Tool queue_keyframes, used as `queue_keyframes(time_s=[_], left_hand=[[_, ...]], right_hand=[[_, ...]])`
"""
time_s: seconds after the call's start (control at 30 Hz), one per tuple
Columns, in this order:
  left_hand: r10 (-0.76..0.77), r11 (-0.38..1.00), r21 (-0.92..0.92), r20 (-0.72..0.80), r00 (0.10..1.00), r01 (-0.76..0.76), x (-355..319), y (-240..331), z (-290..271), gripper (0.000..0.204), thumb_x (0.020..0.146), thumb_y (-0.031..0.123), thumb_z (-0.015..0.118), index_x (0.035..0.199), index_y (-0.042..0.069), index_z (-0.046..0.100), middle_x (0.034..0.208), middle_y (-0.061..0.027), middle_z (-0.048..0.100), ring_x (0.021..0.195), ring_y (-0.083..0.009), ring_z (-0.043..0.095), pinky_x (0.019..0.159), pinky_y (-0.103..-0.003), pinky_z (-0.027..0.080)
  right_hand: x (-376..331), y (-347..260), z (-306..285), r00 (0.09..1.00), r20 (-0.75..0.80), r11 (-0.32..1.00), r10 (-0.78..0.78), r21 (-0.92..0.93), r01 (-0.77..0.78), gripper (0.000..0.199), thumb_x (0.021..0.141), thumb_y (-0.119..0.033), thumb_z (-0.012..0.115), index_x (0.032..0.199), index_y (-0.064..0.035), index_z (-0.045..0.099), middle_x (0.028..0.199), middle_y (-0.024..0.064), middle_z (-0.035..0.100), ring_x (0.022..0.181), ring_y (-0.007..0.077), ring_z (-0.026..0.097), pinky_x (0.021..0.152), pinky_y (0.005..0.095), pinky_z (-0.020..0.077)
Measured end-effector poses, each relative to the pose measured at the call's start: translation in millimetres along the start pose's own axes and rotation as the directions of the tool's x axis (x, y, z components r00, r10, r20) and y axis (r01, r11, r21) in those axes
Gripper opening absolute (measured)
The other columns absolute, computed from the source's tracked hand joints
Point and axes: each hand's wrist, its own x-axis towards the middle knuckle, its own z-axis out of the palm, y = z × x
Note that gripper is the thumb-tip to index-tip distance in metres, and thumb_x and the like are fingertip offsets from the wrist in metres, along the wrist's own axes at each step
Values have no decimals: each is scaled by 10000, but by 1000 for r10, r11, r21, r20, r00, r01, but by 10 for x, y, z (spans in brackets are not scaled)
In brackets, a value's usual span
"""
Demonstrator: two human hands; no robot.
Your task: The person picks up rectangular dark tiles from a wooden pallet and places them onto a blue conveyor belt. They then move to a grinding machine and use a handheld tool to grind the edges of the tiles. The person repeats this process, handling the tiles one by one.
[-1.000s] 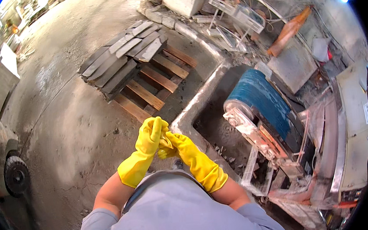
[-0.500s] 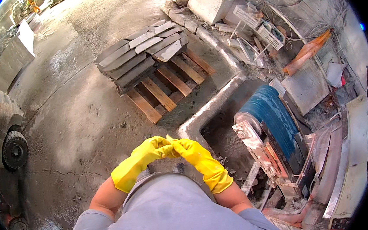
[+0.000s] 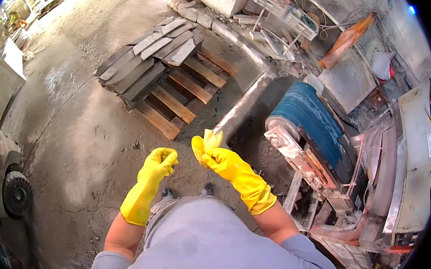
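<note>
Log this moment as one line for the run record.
left hand: yellow glove, curled, apart | right hand: yellow glove, fingers raised | ahead: wooden pallet with grey slabs | right: blue belt machine

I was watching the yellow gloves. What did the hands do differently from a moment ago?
The left hand and right hand were pressed together; now they have pulled apart, the left curled, the right with fingers up. The wooden pallet with grey slabs has not changed.
</note>
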Motion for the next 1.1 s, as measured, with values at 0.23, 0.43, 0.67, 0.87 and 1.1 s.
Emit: queue_keyframes(time_s=[0.23,0.43,0.67,0.87,1.1], left_hand=[[427,789,390,206,880,-474,211,400,206,627,917,385,842,1410,55,640,1238,-177,722,1080,-280,712,927,-410,565],[-86,500,740,559,825,-450,305,430,433,306,937,337,778,1067,60,779,953,-152,783,834,-312,761,750,-401,593],[-68,750,642,313,947,-159,248,38,405,267,960,268,794,1020,8,773,857,-80,779,756,-168,739,680,-346,574],[189,849,433,284,940,-301,555,-460,411,189,1028,147,728,1047,-38,756,937,-80,782,822,-149,721,727,-298,558],[576,136,666,549,606,-733,372,-41,763,115,933,207,726,953,98,756,892,-137,733,851,-364,709,735,-475,558]], right_hand=[[19,-87,-122,988,153,974,0,-222,34,280,1012,-351,707,1058,-86,786,938,175,755,864,376,731,767,421,557],[-98,37,-6,964,265,929,-4,-357,101,277,983,-373,699,1073,-130,796,1019,120,778,1013,351,725,869,452,563],[-303,277,98,996,65,987,-64,-144,73,257,954,-316,717,1119,-129,783,1045,127,779,1014,366,726,860,462,556],[-120,468,345,819,113,738,563,377,-560,284,1002,-323,642,1071,-124,833,1011,141,801,984,349,741,828,425,543],[-537,61,105,916,-65,914,396,128,-386,889,931,-592,713,1606,-77,450,1437,222,660,1330,404,618,1080,458,488]])
